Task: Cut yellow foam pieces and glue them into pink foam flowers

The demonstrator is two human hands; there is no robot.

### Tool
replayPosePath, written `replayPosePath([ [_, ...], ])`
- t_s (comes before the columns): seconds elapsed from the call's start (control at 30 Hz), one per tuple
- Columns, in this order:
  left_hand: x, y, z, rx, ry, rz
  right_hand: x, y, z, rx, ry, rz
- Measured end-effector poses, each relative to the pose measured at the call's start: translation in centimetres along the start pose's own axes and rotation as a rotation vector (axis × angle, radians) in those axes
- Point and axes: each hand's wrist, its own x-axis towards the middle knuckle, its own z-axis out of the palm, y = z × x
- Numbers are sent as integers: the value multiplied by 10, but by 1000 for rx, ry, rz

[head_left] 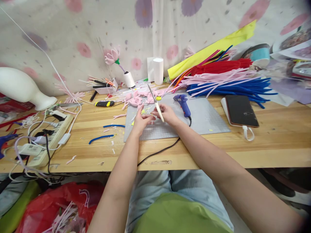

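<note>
My right hand (166, 115) is closed around what look like white-handled scissors (159, 111), seen edge-on, with the grey blade pointing up and away. Its fingertips come close to my left hand (141, 121), which is curled in a pinch over the cutting mat (201, 123). Thin pale stems (152, 120) show between the two hands, and the left fingers seem to grip them; their ends are too small to make out. Just beyond the hands lie pink pipe-cleaner petals (135, 99) and small yellow pieces. A blue glue gun (182, 104) rests on the mat to the right.
Bundles of blue pipe cleaners (228, 89) and red pipe cleaners (218, 68) fill the back right. A phone-like black device (240, 110) lies at right. A cluttered power strip (52, 139) is at left. A utility knife (104, 103) and blue pipe-cleaner pieces (100, 138) lie nearer.
</note>
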Motion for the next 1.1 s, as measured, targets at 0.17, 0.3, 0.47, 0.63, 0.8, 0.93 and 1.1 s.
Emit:
replayPosePath([
  [0.17,-4,2,3,23,-48,-25,1,2,-2,9,3,-11],
  [0.3,-3,1,3,29,-33,-17,3,3,-3,14,5,4],
  [0.47,-2,1,1,51,-31,-11,3,4,-2,21,-32,0],
  [0.63,-2,2,2,66,-40,-31,2,2,-1,40,-57,25],
  [0.8,-1,1,1,54,-13,-15,0,0,-2,75,-45,25],
  [0.93,2,-1,-1,51,18,-9,3,4,-4,52,-57,42],
  [1.1,4,-2,-2,79,3,-44,5,8,-5,36,-74,41],
])
